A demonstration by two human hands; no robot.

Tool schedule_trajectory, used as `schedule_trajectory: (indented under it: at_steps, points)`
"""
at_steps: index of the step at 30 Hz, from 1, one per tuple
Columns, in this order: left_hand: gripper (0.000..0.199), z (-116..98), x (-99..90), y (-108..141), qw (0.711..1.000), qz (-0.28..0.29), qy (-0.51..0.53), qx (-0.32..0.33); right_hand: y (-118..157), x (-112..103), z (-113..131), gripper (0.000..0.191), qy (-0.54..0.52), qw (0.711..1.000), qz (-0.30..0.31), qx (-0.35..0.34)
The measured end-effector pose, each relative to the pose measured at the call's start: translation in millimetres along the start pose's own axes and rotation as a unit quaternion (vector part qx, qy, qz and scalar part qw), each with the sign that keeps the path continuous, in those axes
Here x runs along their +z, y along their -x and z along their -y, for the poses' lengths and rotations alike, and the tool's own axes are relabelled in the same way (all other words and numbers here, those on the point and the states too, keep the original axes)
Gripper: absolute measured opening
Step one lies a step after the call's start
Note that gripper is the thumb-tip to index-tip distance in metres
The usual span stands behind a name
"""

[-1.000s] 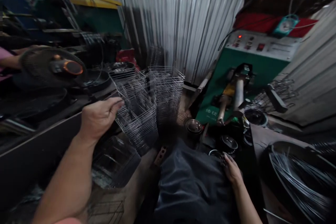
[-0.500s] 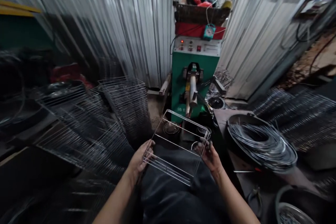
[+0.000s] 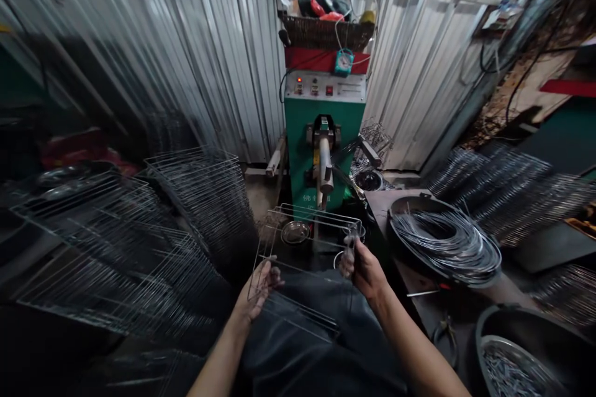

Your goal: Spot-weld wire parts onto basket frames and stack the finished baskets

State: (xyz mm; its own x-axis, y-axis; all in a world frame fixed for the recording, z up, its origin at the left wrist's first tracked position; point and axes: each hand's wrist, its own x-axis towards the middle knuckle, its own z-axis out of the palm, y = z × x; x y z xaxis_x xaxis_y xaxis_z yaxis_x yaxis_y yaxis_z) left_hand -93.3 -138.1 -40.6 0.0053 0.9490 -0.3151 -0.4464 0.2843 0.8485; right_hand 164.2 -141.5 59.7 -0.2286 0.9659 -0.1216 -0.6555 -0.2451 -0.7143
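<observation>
A rectangular wire frame (image 3: 321,213), blurred by motion, is held over my lap between both hands. My left hand (image 3: 261,288) is at its left side, palm turned up, fingers partly curled by the wires. My right hand (image 3: 365,267) is closed round the right side, thumb uppermost. Just beyond the frame stands a green machine (image 3: 298,136) with a lit red lamp. From its front a metal cylinder (image 3: 326,164) juts toward me, above the frame's far edge. A shiny round dish (image 3: 295,232) shows through the wires.
Stacks of wire racks (image 3: 200,192) stand at my left. To the right, a round tub (image 3: 493,254) holds coiled wire on a bench, with pliers (image 3: 447,338) nearby. Closer, a black basin (image 3: 484,329) contains a bowl of small metal pieces (image 3: 512,369). More wirework (image 3: 503,192) lies behind.
My view has turned right, shifting the surroundings leftward. The wire frame has tilted, its far rail now nearer level. My right hand has shifted its grip, and my left fingers have loosened somewhat.
</observation>
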Motion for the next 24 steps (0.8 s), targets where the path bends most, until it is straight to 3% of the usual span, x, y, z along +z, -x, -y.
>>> schedule_trajectory:
  at_steps: [3, 4, 5, 7, 9, 11, 14, 17, 19, 20, 22, 24]
  points:
    - [0.05, -5.1, 2.9, 5.4, 0.975, -0.16, -0.127, 0.087, -12.2, 11.5, 3.2, 0.038, 0.001, 1.0, -0.02, 0.01]
    - [0.048, -7.9, 7.9, 11.8, 0.958, -0.185, -0.176, 0.128, -15.3, 15.9, 1.6, 0.038, 0.014, 0.999, -0.032, 0.005]
    - [0.047, -11.4, 15.4, 19.9, 0.944, -0.178, -0.223, 0.168, -17.6, 20.7, -1.7, 0.039, 0.035, 0.998, -0.044, -0.004]
    - [0.046, -19.2, 36.6, 37.6, 0.926, -0.085, -0.294, 0.22, -19.5, 30.8, -12.4, 0.039, 0.084, 0.994, -0.055, -0.031]
    - [0.054, -25.0, 60.9, 51.9, 0.919, -0.009, -0.319, 0.231, -19.4, 39.3, -25.6, 0.039, 0.114, 0.991, -0.042, -0.058]
    - [0.063, -25.0, 81.4, 58.8, 0.927, -0.01, -0.308, 0.214, -18.6, 41.5, -37.4, 0.037, 0.114, 0.991, -0.019, -0.072]
    - [0.069, -13.7, 97.6, 57.8, 0.939, -0.041, -0.295, 0.172, -15.1, 26.0, -47.2, 0.041, 0.119, 0.991, -0.008, -0.06]
    - [0.059, -0.2, 99.0, 52.3, 0.931, 0.02, -0.348, 0.11, -9.0, -11.9, -41.3, 0.046, 0.233, 0.972, -0.003, -0.042]
    - [0.053, 4.1, 97.0, 48.8, 0.919, 0.036, -0.381, 0.089, -7.5, -45.4, -22.8, 0.043, 0.395, 0.918, 0.004, -0.04]
    - [0.053, 4.6, 96.0, 46.8, 0.917, 0.028, -0.388, 0.089, -8.6, -63.3, -8.5, 0.039, 0.485, 0.874, -0.004, -0.04]
    - [0.056, 3.4, 94.5, 41.9, 0.917, 0.002, -0.386, 0.098, -15.3, -99.4, 28.1, 0.03, 0.649, 0.756, -0.076, -0.034]
    - [0.059, 1.8, 93.3, 35.8, 0.922, -0.024, -0.373, 0.101, -26.8, -133.9, 68.7, 0.03, 0.769, 0.61, -0.191, -0.006]
